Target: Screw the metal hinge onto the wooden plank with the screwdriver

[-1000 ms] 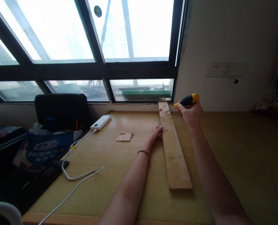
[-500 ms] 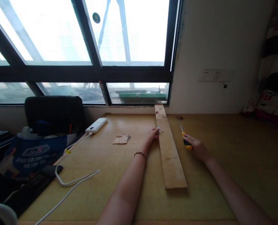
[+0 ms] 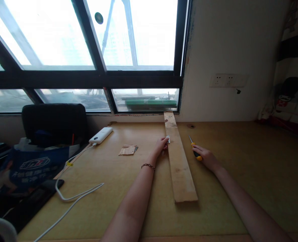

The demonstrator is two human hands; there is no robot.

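Observation:
A long wooden plank lies lengthwise on the table, its far end at the window sill. My left hand is closed at the plank's left edge, pinching a small metal hinge against the wood. To the right of the plank, my right hand is wrapped round a yellow-and-black screwdriver. Its thin shaft points away from me and up to the left, apart from the plank and the hinge.
On the table left of the plank lie a small piece of cardboard with screws beside it and a white power bank trailing a white cable. A black chair and a blue bag stand at the left.
The whole view has shifted slightly, so things sit a little further left. The right hand has moved slightly with the screwdriver; the left hand stays at the hinge.

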